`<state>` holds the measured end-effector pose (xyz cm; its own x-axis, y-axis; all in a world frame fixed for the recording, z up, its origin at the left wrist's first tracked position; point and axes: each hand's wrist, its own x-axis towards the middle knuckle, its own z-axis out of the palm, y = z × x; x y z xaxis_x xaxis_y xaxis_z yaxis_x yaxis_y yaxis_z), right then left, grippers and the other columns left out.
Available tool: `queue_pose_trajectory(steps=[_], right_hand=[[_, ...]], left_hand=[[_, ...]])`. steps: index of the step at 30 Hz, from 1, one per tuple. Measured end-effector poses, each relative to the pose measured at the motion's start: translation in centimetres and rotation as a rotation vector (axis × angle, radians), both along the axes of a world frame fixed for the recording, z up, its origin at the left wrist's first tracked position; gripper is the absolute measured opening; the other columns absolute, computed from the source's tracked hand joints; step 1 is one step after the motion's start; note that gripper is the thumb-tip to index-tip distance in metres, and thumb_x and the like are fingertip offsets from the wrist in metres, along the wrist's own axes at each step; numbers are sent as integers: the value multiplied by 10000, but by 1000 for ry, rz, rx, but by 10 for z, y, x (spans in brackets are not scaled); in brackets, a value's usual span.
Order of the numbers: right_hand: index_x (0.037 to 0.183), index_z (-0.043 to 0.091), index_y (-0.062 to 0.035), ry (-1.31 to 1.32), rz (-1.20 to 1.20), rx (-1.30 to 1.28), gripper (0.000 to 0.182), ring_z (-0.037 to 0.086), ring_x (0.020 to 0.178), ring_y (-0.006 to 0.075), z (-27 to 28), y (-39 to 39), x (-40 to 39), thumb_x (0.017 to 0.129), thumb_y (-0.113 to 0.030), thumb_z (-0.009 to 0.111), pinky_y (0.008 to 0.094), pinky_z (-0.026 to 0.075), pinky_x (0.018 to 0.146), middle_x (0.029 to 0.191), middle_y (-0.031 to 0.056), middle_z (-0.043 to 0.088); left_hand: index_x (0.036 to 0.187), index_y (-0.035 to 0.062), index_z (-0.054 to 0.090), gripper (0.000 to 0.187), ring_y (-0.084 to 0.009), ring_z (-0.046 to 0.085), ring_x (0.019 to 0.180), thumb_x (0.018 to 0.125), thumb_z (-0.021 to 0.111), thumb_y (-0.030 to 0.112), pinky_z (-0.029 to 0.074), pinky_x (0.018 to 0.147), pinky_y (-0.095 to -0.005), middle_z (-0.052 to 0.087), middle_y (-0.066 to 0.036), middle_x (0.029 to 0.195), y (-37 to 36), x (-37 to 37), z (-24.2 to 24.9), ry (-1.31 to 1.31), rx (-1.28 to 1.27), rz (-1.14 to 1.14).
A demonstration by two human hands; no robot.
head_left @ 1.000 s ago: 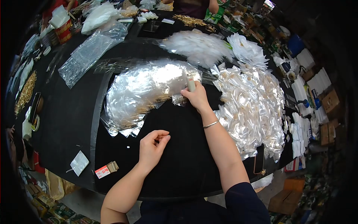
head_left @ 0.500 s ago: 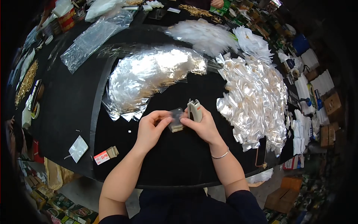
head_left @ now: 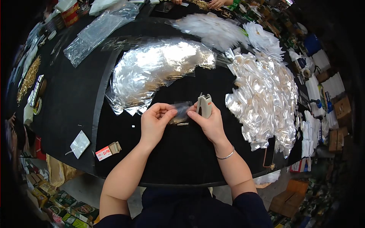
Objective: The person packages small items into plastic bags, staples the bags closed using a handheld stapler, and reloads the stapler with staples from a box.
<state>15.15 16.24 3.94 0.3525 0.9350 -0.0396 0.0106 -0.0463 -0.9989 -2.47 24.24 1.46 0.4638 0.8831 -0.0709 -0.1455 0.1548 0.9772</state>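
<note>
Between my two hands is a small clear plastic bag (head_left: 181,111) with small gold-coloured pieces at its lower edge. My left hand (head_left: 156,121) pinches the bag's left side between thumb and fingers. On the other side, my right hand (head_left: 209,122) pinches its right edge with the thumb and also keeps a light grey stapler (head_left: 204,106) upright in the palm. Beyond the hands lies a curved spread of shiny clear bags (head_left: 152,68) with gold-coloured contents along their near edge.
A large heap of filled bags (head_left: 266,98) covers the right side. A red and white box (head_left: 105,153) and a white square tag (head_left: 80,144) lie at the left front. Long clear plastic sheets (head_left: 99,34) lie at the back left. Another person's hands (head_left: 217,3) show at the far edge.
The view has shifted slightly. The bag now hangs flatter and more spread between my hands, which are a little farther apart. The other person's hands have come further into view.
</note>
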Motion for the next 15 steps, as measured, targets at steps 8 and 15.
queue_pose_trajectory(steps=[8,15], right_hand=[[1016,564,-24,-12,-25,12,286,595,787,84,-1,2,-2,824,-75,771,250,496,741,850,20,640],[1008,566,-19,-17,-46,12,296,582,768,75,-3,3,-1,814,-75,782,236,489,718,827,6,620]], left_hand=[[1072,0,638,226,-47,620,752,879,732,73,458,638,-173,688,-27,885,0,2,3,-17,-32,55],[1153,-13,598,326,-52,627,754,870,739,69,459,634,-176,690,-29,880,0,0,12,13,-76,81]])
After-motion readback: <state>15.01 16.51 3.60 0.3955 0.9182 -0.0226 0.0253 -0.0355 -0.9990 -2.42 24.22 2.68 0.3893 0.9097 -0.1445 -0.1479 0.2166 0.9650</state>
